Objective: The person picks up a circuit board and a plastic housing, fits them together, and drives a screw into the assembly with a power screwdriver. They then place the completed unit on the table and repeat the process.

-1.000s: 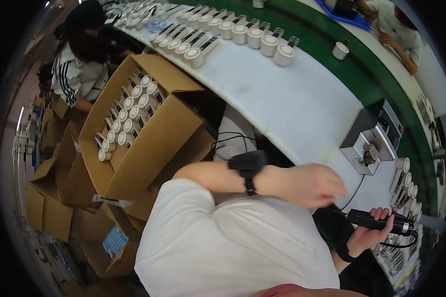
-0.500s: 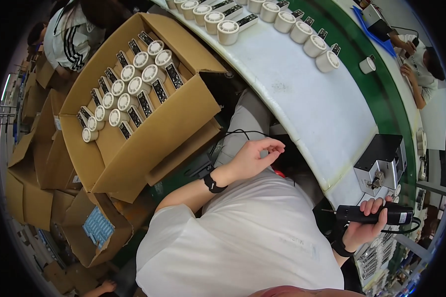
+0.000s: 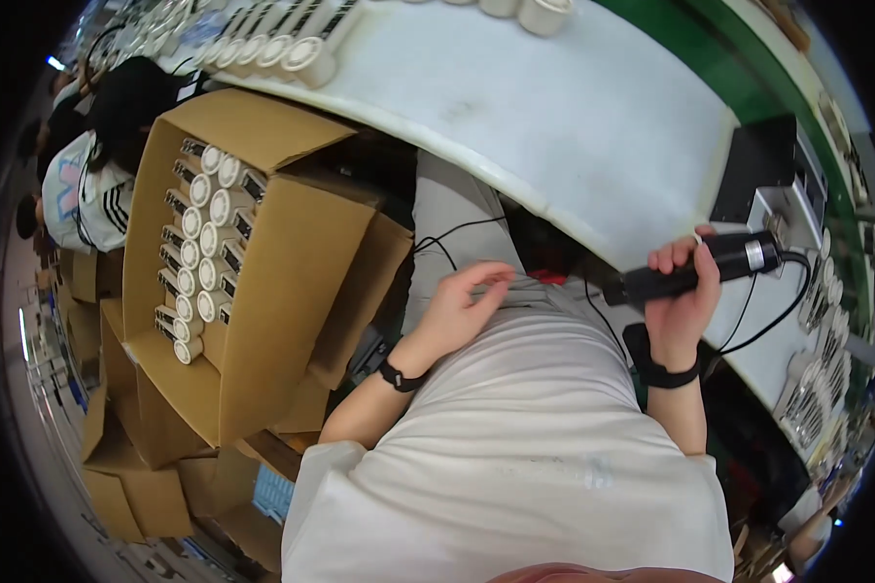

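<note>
My right hand (image 3: 681, 296) is wrapped round a black electric screwdriver (image 3: 744, 256) above the near right edge of the white worktable. Its cord (image 3: 787, 316) loops down from the rear end, and its front end points left. In front of my white shirt, my left hand (image 3: 465, 303) is bent loosely over my lap, thumb apart from the fingers, with nothing in it. A black and silver bench device (image 3: 763, 180) stands on the table just beyond the screwdriver.
To the left, an open cardboard box (image 3: 287, 311) holds several white round-headed units (image 3: 209, 238) with dark strips. More such units (image 3: 306, 60) line the white worktable (image 3: 554, 126). A green belt (image 3: 739, 58) runs beyond it. Another person (image 3: 87, 194) sits at far left.
The view has turned, so the table and boxes sit differently. My right hand has come up and inward with the screwdriver. My left hand is now closer to my shirt.
</note>
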### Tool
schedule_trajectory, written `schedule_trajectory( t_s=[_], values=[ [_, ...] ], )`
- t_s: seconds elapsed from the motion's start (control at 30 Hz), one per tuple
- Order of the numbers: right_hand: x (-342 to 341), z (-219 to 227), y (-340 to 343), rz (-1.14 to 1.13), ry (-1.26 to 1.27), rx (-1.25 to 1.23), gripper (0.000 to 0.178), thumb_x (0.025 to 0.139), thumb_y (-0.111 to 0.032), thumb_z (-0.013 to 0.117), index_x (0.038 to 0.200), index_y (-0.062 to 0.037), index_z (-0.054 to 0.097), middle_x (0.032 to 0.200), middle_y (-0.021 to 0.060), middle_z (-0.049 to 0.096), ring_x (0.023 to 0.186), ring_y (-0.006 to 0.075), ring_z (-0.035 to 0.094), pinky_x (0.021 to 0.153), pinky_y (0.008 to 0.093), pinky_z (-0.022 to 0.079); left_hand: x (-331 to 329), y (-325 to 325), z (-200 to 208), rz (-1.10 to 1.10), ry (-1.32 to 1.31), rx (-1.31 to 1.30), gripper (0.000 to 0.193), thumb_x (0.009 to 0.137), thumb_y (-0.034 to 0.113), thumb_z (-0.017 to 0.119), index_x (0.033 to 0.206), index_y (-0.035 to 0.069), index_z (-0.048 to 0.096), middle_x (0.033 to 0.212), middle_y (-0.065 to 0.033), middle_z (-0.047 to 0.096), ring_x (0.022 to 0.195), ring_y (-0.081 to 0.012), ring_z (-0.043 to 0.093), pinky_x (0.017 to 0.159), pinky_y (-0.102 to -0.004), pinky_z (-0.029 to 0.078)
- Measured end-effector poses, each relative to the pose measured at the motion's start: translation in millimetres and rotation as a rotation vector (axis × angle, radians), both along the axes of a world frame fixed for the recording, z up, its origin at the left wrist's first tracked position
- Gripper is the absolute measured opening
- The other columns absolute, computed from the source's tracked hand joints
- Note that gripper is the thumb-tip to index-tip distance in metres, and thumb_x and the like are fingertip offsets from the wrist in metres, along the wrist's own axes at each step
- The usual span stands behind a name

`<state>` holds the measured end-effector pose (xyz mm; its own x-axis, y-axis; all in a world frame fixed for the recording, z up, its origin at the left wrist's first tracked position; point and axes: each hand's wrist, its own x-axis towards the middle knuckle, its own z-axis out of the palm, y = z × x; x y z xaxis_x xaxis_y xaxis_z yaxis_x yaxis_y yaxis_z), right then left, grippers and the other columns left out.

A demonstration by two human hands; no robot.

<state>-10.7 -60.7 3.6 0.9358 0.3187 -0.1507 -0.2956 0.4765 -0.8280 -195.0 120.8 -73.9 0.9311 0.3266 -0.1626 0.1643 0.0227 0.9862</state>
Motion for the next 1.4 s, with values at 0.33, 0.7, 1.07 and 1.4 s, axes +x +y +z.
schedule_trajectory(
  t_s=[0.33,0.7,1.07,1.4],
  values=[
    [22,-35,-8,0.015,0.051,0.019,0.034,0.095,-0.02,0.058,0.121,-0.0025,0.044,0.081,0.0056,0.05,0.077,0.0183,0.051,0.078,0.0381,0.044,-73,48,47,0.708,0.081,1.347,0.047,0.088,-0.003,0.059,0.133,-0.003,0.049,0.143,-0.022,0.045,0.133,-0.0387,0.043,0.11,-0.047,0.035],
    [15,-48,-20,0.153,-0.05,0.076,0.036,0.095,-0.021,0.057,0.122,-0.0019,0.044,0.081,0.0071,0.051,0.076,0.0195,0.052,0.077,0.0398,0.046,-68,65,80,0.854,0.183,1.386,0.056,0.092,0.002,0.059,0.143,-0.006,0.037,0.151,-0.0226,0.035,0.14,-0.0354,0.036,0.116,-0.0474,0.029],
    [34,-41,-6,0.15,-0.059,0.013,0.035,0.094,-0.021,0.058,0.12,-0.0021,0.045,0.081,0.0068,0.051,0.074,0.0198,0.05,0.077,0.0391,0.045,23,59,177,0.504,-0.68,0.933,0.071,0.095,0.039,0.056,0.15,0.001,0.032,0.151,-0.0207,0.039,0.145,-0.0379,0.027,0.119,-0.0542,0.019],
    [7,-47,-13,0.074,0.042,0.004,0.024,0.092,-0.016,0.06,0.111,-0.0068,0.048,0.073,0.0056,0.05,0.069,0.0213,0.052,0.07,0.0383,0.047,92,104,246,0.841,-1.681,0.771,0.079,0.091,0.049,0.057,0.151,0.003,0.031,0.153,-0.0207,0.036,0.145,-0.0387,0.027,0.119,-0.0553,0.019]
  ],
)
